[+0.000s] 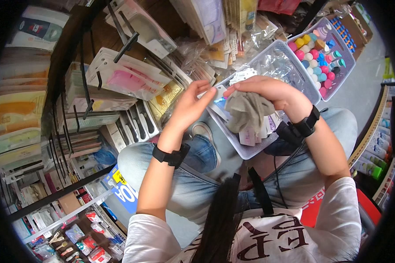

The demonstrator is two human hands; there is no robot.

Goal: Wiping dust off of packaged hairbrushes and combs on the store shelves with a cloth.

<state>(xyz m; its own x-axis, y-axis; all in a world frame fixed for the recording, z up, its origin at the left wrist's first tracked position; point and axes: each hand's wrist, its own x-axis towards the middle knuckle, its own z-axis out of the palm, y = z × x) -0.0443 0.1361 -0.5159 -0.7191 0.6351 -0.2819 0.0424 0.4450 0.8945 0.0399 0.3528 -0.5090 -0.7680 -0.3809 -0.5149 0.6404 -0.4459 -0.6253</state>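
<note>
My left hand [197, 100] pinches the edge of a white carded package [220, 102] with a shiny blue patch, between thumb and fingers. My right hand [266, 88] has a crumpled grey cloth [250, 110] under its palm, and its fingertips reach the same package. The cloth hides much of that package. Beneath both hands a pale lilac plastic basket [247, 154] rests by my knees, holding more carded packages [270, 125] and clear plastic wrap [279, 64].
A second basket [344, 74] of bottles with coloured caps adjoins the first. On the left, rack hooks [126, 47] jut out with hanging packs of combs [128, 79]. Shelves of bottles [375, 144] line the right. A blue price sign [123, 190] sticks out beside my left knee.
</note>
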